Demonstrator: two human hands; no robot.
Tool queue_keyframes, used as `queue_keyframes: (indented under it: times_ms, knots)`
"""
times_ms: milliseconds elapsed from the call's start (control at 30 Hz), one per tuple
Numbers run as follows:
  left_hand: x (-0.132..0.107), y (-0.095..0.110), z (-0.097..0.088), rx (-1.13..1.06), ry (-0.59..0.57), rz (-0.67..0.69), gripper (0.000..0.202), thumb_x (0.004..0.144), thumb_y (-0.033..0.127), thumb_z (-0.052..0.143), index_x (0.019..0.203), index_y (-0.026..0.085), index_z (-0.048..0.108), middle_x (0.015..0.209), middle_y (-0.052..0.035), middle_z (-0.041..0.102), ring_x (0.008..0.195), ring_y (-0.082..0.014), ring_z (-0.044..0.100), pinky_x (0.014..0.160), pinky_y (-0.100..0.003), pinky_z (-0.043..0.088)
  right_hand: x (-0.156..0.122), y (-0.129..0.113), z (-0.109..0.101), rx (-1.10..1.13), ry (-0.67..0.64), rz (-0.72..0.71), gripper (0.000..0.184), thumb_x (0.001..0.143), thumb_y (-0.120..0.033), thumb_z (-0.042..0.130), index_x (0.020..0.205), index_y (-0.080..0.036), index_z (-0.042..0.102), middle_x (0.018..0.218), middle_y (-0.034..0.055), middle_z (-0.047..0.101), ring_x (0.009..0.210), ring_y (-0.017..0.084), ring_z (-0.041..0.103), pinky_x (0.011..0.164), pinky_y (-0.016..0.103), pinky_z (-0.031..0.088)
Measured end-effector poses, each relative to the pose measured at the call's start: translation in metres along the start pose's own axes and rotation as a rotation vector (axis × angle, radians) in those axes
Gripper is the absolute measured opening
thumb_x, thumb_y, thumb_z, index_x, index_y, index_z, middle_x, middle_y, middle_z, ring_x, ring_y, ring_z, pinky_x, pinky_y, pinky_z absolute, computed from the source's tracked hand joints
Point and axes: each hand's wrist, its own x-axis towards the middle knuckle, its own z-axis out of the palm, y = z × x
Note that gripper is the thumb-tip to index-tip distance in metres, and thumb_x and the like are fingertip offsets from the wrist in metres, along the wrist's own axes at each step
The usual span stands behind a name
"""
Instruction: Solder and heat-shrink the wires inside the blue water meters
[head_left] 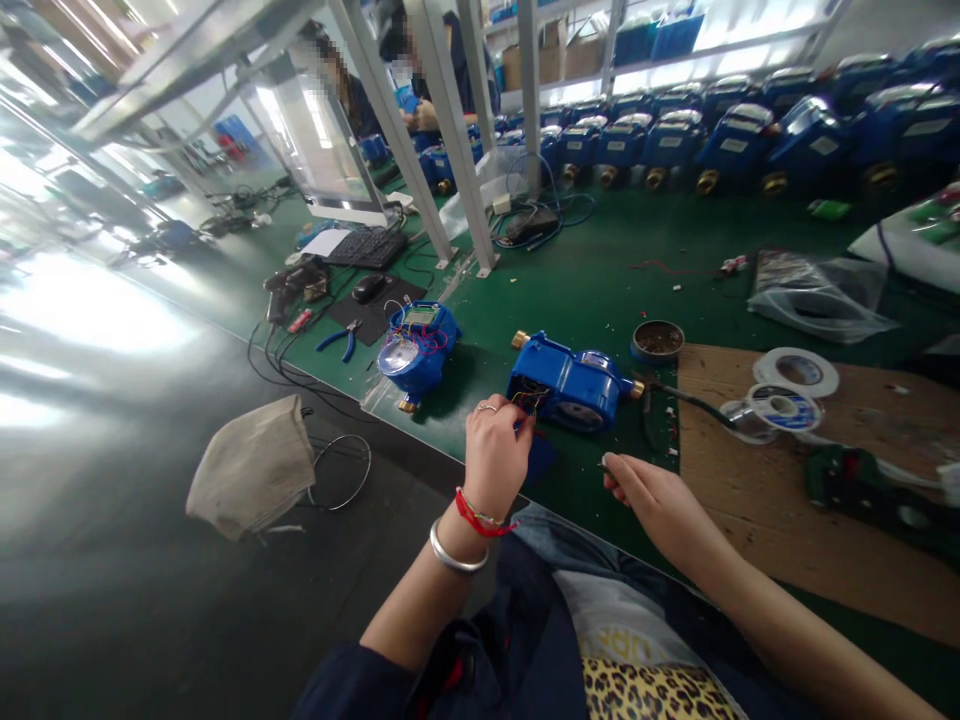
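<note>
A blue water meter (566, 380) lies on its side on the green bench mat (600, 270), its open end with thin wires facing me. My left hand (495, 450), with a ring, a red string and a silver bangle, is closed in a pinch at those wires (531, 398). A flat blue piece (538, 458) lies under that hand. My right hand (649, 490) rests near the bench edge, fingers curled round a thin dark tool whose tip (604, 466) sticks out to the left.
A second blue meter (416, 350) with exposed wiring stands to the left. Blue pliers (341, 342), keyboard (367, 248), monitor (319, 140), solder reels (784, 408), a round tin (658, 340), a wooden board (787, 500) and a row of meters (675, 140) surround the spot. Other people work at the far end.
</note>
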Motion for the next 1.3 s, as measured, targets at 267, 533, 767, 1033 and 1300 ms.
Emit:
queue_keyframes:
  times_ms: [267,533,767,1033,1300]
  knots:
    - [-0.008,0.002,-0.006,0.102,0.030,0.028,0.025,0.094,0.026,0.049,0.073,0.018,0.060,0.084,-0.0065,0.059,0.078,-0.0201,0.053,0.072,-0.036,0.037,-0.005,0.001,0.001,0.088,0.058,-0.088,0.046,0.095,-0.055,0.032,0.071,-0.021,0.053,0.070,0.0027,0.057,0.072,0.020,0.053,0.071,0.031,0.035]
    - [0.005,0.021,-0.001,0.314,0.033,0.032,0.014,0.088,0.029,0.058,0.079,0.018,0.057,0.089,-0.0085,0.058,0.088,-0.0262,0.052,0.077,-0.040,0.038,-0.009,0.005,-0.001,0.133,0.063,-0.129,0.046,0.095,-0.053,0.032,0.070,-0.021,0.051,0.069,0.0021,0.055,0.070,0.019,0.052,0.070,0.031,0.034]
    - [0.012,0.016,0.008,0.320,0.081,0.079,0.013,0.089,0.019,0.054,0.077,0.018,0.058,0.082,-0.0078,0.059,0.081,-0.0243,0.054,0.075,-0.038,0.037,-0.009,0.010,0.000,0.174,0.081,-0.154,0.046,0.095,-0.054,0.032,0.070,-0.022,0.052,0.068,0.0027,0.055,0.068,0.019,0.051,0.067,0.030,0.035]
    - [-0.004,0.010,-0.007,0.158,0.107,0.017,0.029,0.098,0.027,0.040,0.079,0.018,0.059,0.086,-0.0068,0.060,0.080,-0.0194,0.056,0.076,-0.035,0.038,-0.010,0.011,0.000,0.186,0.077,-0.185,0.044,0.096,-0.052,0.032,0.070,-0.022,0.052,0.069,0.0027,0.055,0.069,0.019,0.051,0.069,0.031,0.034]
    - [0.004,0.020,0.003,0.360,0.046,0.081,0.009,0.087,0.025,0.059,0.081,0.018,0.059,0.090,-0.0088,0.059,0.089,-0.0263,0.054,0.079,-0.040,0.038,-0.011,0.010,-0.001,0.161,0.071,-0.184,0.045,0.097,-0.052,0.030,0.070,-0.021,0.050,0.070,0.0021,0.054,0.069,0.018,0.051,0.070,0.031,0.034]
